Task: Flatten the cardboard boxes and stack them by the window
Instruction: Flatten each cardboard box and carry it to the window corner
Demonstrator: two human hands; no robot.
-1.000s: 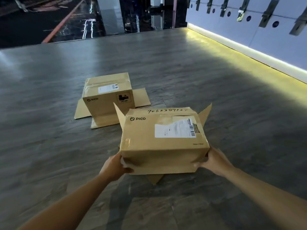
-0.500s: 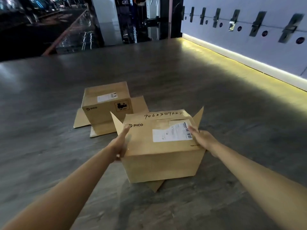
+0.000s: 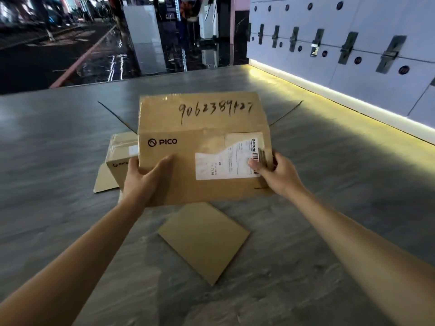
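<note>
I hold a brown PICO cardboard box [image 3: 200,128] lifted and tilted toward me, its handwritten number and white shipping label facing up. My left hand [image 3: 143,180] grips its lower left corner, thumb on the front face. My right hand [image 3: 275,172] grips the lower right edge beside the label's barcode. One loose flap [image 3: 204,238] hangs down below the box, and two side flaps stick out behind it. A second PICO box [image 3: 120,156] sits on the floor behind, mostly hidden by the held one, with its flaps spread flat.
The grey floor [image 3: 329,208] stretches all around. A white wall with dark fittings and a glowing yellow strip [image 3: 329,95] runs along the right. Dark glass [image 3: 70,43] with reflections stands at the far end.
Both hands moved from the box's top edges to its lower corners. The box came up off the floor and tipped toward me, now covering most of the second box.
</note>
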